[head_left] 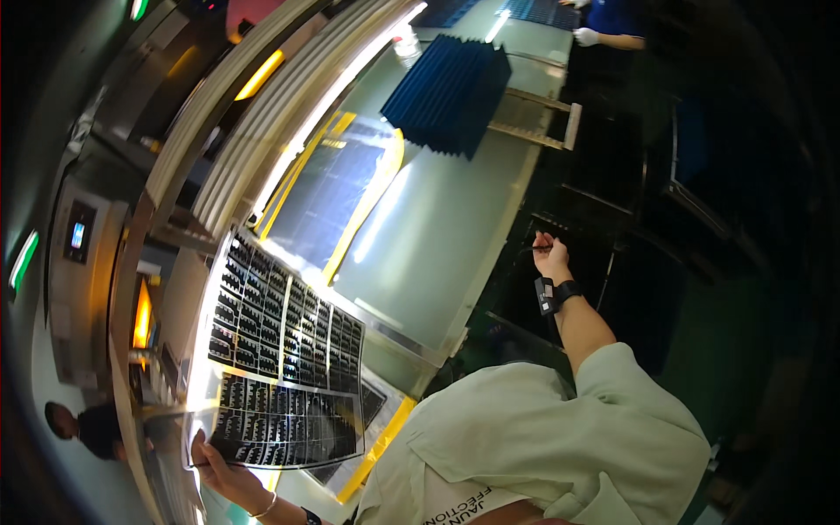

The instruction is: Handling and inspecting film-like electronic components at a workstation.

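A clear film sheet [293, 429] printed with rows of small black shapes is gripped at its near left corner by my left hand [219, 472], fingers closed on the edge. Beneath and beyond it, more black-patterned film [262, 315] lies on the lit left side of the table. Out to the right, past the table edge, my right hand [551, 258] is held over a dark area with its fingers curled. A thin dark strip crosses those fingers; whether they hold anything I cannot make out.
On the pale glassy table [437, 227] stands a blue ribbed block [448, 92], with a light frame [534, 120] jutting past the edge. Yellow tape [372, 197] borders a clear sheet. A machine with a small screen [78, 234] lines the left. Another person's gloved hand [586, 37] shows far right.
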Motion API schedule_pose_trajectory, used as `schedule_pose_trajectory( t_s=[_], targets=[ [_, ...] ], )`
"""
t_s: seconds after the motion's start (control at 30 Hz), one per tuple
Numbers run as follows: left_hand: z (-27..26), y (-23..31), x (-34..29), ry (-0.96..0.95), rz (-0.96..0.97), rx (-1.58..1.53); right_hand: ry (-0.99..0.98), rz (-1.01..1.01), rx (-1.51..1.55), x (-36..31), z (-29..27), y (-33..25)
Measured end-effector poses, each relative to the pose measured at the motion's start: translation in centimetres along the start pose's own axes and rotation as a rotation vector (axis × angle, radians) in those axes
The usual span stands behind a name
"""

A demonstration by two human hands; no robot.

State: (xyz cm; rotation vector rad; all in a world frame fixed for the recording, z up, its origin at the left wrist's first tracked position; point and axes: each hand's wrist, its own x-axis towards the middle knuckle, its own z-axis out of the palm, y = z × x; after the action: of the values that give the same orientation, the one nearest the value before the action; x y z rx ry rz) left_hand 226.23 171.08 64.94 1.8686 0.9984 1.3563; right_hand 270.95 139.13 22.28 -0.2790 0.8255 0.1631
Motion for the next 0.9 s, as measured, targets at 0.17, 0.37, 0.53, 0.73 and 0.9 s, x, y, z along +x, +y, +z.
schedule_pose_trajectory(
  t_s=[0.17, 0.37, 0.53, 0.73, 0.9],
  targets=[
    [-7.1, -2.5, -0.1, 0.092, 0.163, 0.074, -0.037, -0.441, -2.209, 7.1, -8.6, 9.5],
    [-5.5, 0.2, -4.4, 0.196, 0.049, -0.292, -1.075, -1.013, -1.876, 0.3, -6.1, 5.8],
    [-4.7, 1.3, -4.4, 0.221, -0.017, -0.350, -0.861, -0.212, -1.208, -10.6, 6.5, 9.3],
    [-4.0, 2.8, -6.5, 0.358, 0.001, -0.317, -1.118, 1.037, -1.416, -18.2, 2.5, 23.3],
    [-5.1, 4.5, -10.5, 0.489, -0.024, -0.166, -1.772, 0.348, -1.596, -22.0, 3.5, 28.8]
  ],
)
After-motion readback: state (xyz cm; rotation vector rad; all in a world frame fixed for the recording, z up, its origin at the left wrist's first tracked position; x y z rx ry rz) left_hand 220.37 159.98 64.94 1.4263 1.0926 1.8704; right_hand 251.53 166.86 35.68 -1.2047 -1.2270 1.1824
